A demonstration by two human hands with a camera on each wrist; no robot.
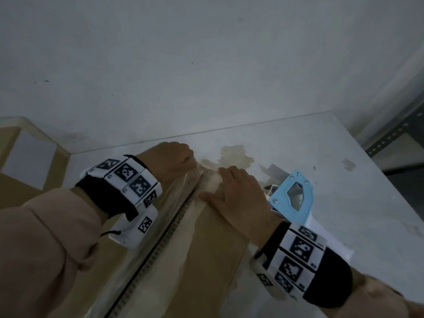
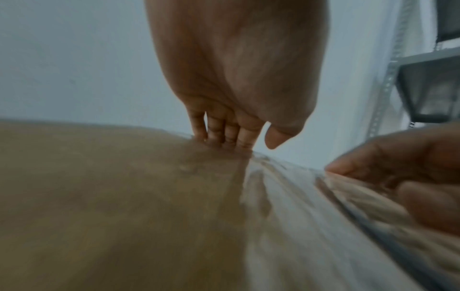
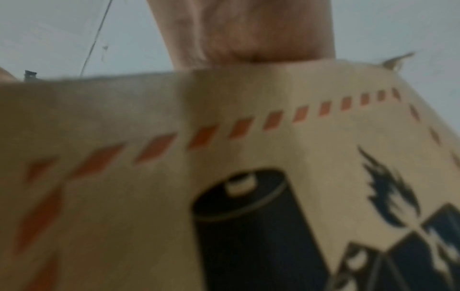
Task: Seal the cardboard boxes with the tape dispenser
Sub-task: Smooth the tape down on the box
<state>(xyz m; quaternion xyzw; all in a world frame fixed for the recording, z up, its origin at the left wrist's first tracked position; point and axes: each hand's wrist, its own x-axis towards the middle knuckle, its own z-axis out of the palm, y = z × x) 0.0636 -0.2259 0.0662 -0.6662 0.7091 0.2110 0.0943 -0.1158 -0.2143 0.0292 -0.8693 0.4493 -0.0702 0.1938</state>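
Now, step in hand: closing the two top flaps of the cardboard box (image 1: 206, 249) before any tape goes on, as I judge it.
Box: lies on the white bench (image 1: 321, 143), its centre seam (image 1: 174, 228) running away from the person; old clear tape shows along it.
Left hand (image 1: 174, 157): at the far end of the box, fingers (image 2: 224, 132) bent over the edge and pressing down; not gripping anything I can make out.
Right hand (image 1: 236, 191): flat, fingers straight, pressing the right flap beside the seam.
Tape dispenser (image 1: 292, 198): blue, on the bench just right of the box, untouched.
Doing it well: bring the flap edges level and tight together, keep one hand pressing while the other fetches the dispenser.
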